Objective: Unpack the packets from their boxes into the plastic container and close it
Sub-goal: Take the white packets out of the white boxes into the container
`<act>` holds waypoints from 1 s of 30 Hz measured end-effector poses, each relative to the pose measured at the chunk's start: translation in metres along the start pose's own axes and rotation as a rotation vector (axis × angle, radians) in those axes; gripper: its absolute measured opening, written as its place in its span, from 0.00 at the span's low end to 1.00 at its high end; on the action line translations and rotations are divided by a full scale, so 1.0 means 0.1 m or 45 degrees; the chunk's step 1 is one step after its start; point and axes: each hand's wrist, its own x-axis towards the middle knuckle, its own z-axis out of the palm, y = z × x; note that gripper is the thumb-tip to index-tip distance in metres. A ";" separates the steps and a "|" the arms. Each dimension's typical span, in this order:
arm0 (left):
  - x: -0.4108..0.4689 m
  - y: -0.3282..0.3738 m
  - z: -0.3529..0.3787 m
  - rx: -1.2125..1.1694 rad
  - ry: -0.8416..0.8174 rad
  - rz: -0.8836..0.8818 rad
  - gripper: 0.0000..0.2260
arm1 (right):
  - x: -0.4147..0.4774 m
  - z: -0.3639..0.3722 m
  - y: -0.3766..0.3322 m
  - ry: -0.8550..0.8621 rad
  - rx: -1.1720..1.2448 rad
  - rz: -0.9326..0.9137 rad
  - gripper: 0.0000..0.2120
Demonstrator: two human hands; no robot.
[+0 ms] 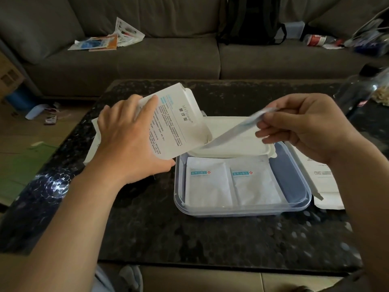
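**Two packets in the tub, a third held above it**

Nearest lay the dark, speckled stone surface (189, 239). On it stood one plastic container (242, 210), clear, shallow and rectangular with rounded corners. Inside it, two flat white packets lay side by side and touching: the left packet (208, 186) and the right packet (255, 184), each with a small blue label near its far edge.

Above the container's left side, the left hand (126, 140) gripped one white cardboard box (174, 123), fingers wrapped over its far side and thumb beneath, its printed face up and its open end tilted towards the right. The right hand (305, 127) pinched a third packet (235, 131) between thumb and curled fingers; this thin, glossy sachet slanted down to the box's mouth.

Behind, one white lid (231, 148) with rounded corners covered the container's far end. A flattened carton (324, 186) lay right of the container, and another white box (92, 144) showed under the left wrist. Farther off stood one clear bottle (357, 91), then a grey fabric sofa (147, 60) bearing a black backpack (252, 20) and loose papers (109, 39).
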 end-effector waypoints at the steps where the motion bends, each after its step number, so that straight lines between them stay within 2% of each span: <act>1: 0.00 0.00 0.00 -0.004 0.004 0.001 0.56 | -0.01 0.02 -0.01 0.005 -0.085 0.003 0.12; 5: -0.01 0.00 0.01 -0.022 0.011 0.004 0.56 | -0.01 0.09 -0.02 0.021 -0.369 0.070 0.10; 10: -0.01 0.01 0.01 -0.033 0.002 0.009 0.56 | 0.10 0.16 0.17 -0.101 -0.837 0.367 0.11; 13: 0.00 0.03 0.01 -0.038 0.001 0.016 0.56 | 0.20 0.26 0.32 -0.123 -1.115 0.457 0.08; 16: 0.00 0.03 0.02 -0.039 0.009 0.035 0.56 | 0.21 0.35 0.42 -0.128 -1.374 0.433 0.12; 20: 0.00 0.05 0.03 -0.053 0.021 0.047 0.55 | 0.12 0.48 0.48 -0.091 -1.864 0.246 0.20; 23: -0.01 0.06 0.02 -0.062 0.012 0.046 0.55 | 0.06 0.64 0.49 -0.098 -1.988 0.183 0.22; 28: -0.01 0.08 0.02 -0.070 0.012 0.061 0.54 | -0.04 0.76 0.53 -0.092 -1.996 0.336 0.25; 30: -0.01 0.08 0.02 -0.076 0.013 0.065 0.54 | -0.06 0.78 0.57 -0.105 -1.971 0.324 0.25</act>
